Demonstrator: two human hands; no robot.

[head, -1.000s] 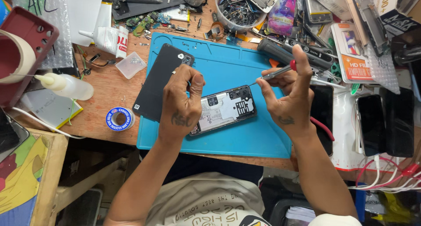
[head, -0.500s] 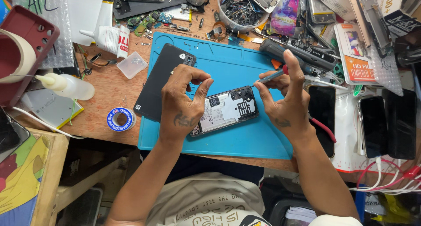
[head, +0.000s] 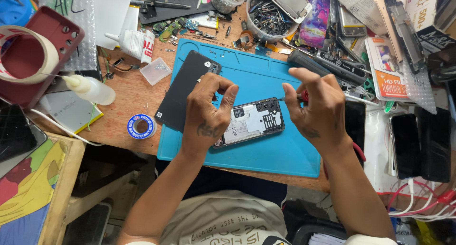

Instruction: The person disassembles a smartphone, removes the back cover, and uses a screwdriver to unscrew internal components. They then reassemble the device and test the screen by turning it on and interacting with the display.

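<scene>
**Fingers close in on the opened phone**

Fingers (head: 228, 90) of the left hand (head: 207, 114) are curled in a narrow pinch above the opened phone (head: 249, 123), thumb and forefinger nearly meeting; whether anything tiny sits between them cannot be told. The right hand (head: 316, 109) has its fingers wrapped around a slim red-handled tool (head: 295, 97), the metal tip pointing at the phone's upper right corner.

From the head view, the change over the last second: the right hand has swung down and in. A second ago it stood higher with the tool angled well above the phone; now the tip lies low, just beside the camera end of the frame. The left hand has shifted too, from lying over the phone's left end to arching above it, fingertips lifted. In judgement, the work has gone from steadying to fine work at that top corner.

The phone lies back-side up, internals bare, tilted on the blue mat (head: 266, 154), near the mat's middle. Its black back cover (head: 183, 90) rests just beside it, overlapping the mat's left edge. A roll of solder wire (head: 141, 126) sits on the wooden surface (head: 128, 102) to the left.

Hard to make out: the left hand covers the phone's lower left end, the tool tip's exact contact point is too small to read, and the right palm hides most of the handle.
</scene>
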